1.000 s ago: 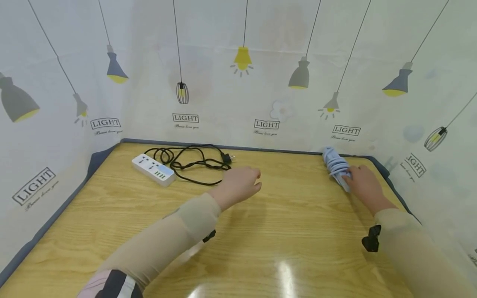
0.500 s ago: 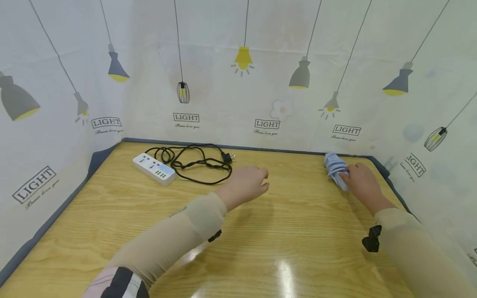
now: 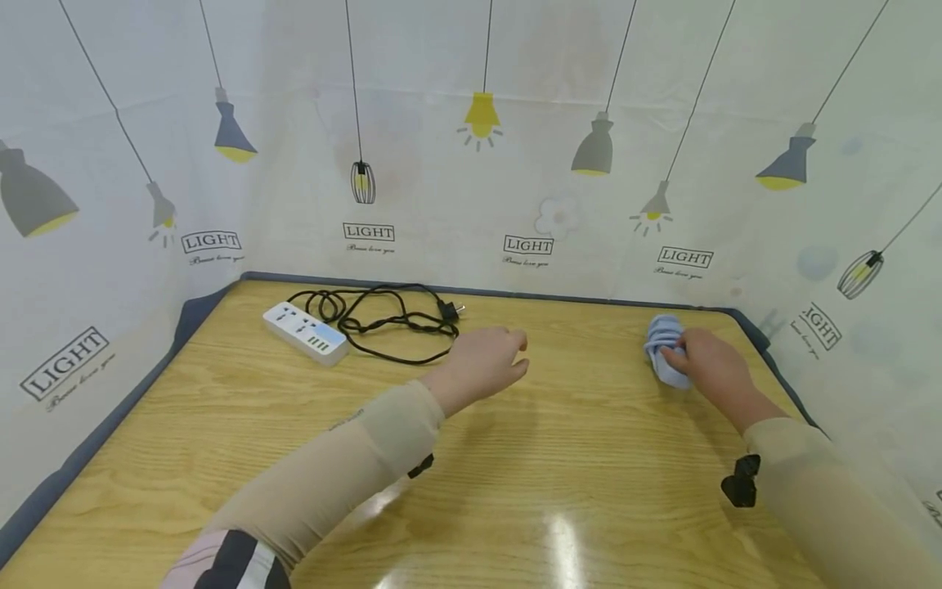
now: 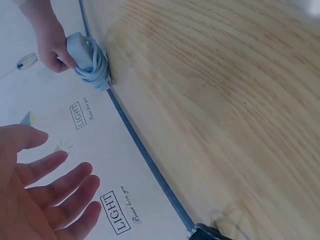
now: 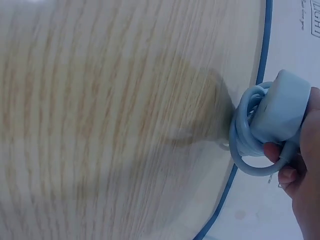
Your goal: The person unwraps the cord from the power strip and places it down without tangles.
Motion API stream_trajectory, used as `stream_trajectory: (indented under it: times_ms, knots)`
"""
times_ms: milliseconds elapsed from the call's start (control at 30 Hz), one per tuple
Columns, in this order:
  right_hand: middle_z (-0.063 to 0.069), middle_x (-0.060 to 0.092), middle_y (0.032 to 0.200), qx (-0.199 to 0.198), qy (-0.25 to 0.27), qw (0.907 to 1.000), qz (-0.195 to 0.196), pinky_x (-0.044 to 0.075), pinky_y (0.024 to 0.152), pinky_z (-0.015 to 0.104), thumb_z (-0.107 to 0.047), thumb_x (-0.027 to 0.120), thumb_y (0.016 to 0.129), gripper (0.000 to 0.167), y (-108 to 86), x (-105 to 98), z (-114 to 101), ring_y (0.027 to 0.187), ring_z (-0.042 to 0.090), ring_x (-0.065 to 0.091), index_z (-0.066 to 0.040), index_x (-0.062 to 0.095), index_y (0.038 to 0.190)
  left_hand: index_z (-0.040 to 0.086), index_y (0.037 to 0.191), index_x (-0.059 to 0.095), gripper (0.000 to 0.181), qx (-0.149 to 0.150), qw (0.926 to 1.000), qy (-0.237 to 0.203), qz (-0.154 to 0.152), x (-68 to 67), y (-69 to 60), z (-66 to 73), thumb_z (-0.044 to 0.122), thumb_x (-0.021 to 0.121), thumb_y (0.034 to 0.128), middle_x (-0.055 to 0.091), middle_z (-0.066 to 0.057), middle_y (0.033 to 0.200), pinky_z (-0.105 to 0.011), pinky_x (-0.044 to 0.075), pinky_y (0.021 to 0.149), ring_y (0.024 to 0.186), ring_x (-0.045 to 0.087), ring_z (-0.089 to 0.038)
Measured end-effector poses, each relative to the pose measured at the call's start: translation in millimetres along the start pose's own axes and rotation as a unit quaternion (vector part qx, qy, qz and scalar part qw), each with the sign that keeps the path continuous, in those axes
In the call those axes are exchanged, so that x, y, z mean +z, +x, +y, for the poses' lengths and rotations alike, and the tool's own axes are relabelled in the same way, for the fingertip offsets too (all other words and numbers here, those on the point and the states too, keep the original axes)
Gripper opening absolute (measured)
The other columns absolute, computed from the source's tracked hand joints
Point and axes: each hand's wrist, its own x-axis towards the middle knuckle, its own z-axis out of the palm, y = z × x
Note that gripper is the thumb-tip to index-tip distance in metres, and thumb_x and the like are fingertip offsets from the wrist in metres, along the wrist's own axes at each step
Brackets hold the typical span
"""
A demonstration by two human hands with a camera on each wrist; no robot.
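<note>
At the table's right side my right hand (image 3: 710, 364) grips a light-blue power strip (image 3: 666, 352) with its thick cord wound round it. In the right wrist view, thumb and fingers hold the side of the pale block (image 5: 280, 107), and the cord loops (image 5: 242, 127) hang around it. The strip appears tilted and raised off the table. My left hand (image 3: 482, 364) hovers over the middle of the table, holding nothing. Its fingers (image 4: 65, 187) are loosely spread in the left wrist view. Left of that hand lies a white power strip (image 3: 305, 331) with a tangled black cord (image 3: 397, 323).
The black plug (image 3: 447, 311) of the white strip rests near the back edge. A wooden table (image 3: 589, 466) with dark blue edging (image 3: 545, 296) is walled by a white curtain (image 3: 427, 164) printed with lamps.
The blue power strip has tilted up in my right hand, its far end coming nearer and looking shorter. My left hand has shifted slightly right. The white strip has stayed put.
</note>
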Motion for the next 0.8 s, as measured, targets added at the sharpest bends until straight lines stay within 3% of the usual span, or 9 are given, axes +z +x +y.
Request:
stream_trajectory:
  times_ms: [100, 367, 800]
  knots:
    - [0.011, 0.057, 0.082, -0.013, 0.000, 0.9999, -0.005, 0.041, 0.056, 0.036, -0.028, 0.059, 0.094, 0.034, -3.2, -1.8, -6.3, 0.068, 0.024, 0.050, 0.006, 0.062, 0.093, 0.014, 0.121, 0.064, 0.032, 0.005, 1.0000, -0.006, 0.002, -0.8, -1.8, 0.4, 0.035, 0.054, 0.0997, 0.068, -0.002, 0.105, -0.025, 0.045, 0.047, 0.066, 0.056, -0.009]
    - [0.004, 0.046, 0.068, -0.055, 0.005, 0.9985, 0.000, 0.034, 0.053, 0.033, -0.025, 0.060, 0.093, 0.026, -15.8, -1.4, -27.0, 0.059, 0.019, 0.042, -0.005, 0.057, 0.077, 0.012, 0.120, 0.064, 0.031, 0.019, 0.9996, -0.015, 0.010, -2.9, -5.6, -0.1, 0.034, 0.055, 0.0996, 0.068, -0.003, 0.108, -0.024, 0.046, 0.050, 0.074, 0.061, -0.012]
    - [0.003, 0.054, 0.081, -0.139, 0.018, 0.9894, 0.037, 0.041, 0.057, 0.033, -0.023, 0.061, 0.094, 0.019, -37.7, 0.2, -70.9, 0.066, 0.016, 0.047, -0.004, 0.061, 0.089, 0.013, 0.118, 0.065, 0.029, 0.024, 0.9993, -0.015, 0.024, -0.4, -9.6, -3.1, 0.033, 0.057, 0.0985, 0.068, -0.003, 0.107, -0.024, 0.045, 0.050, 0.074, 0.061, -0.012]
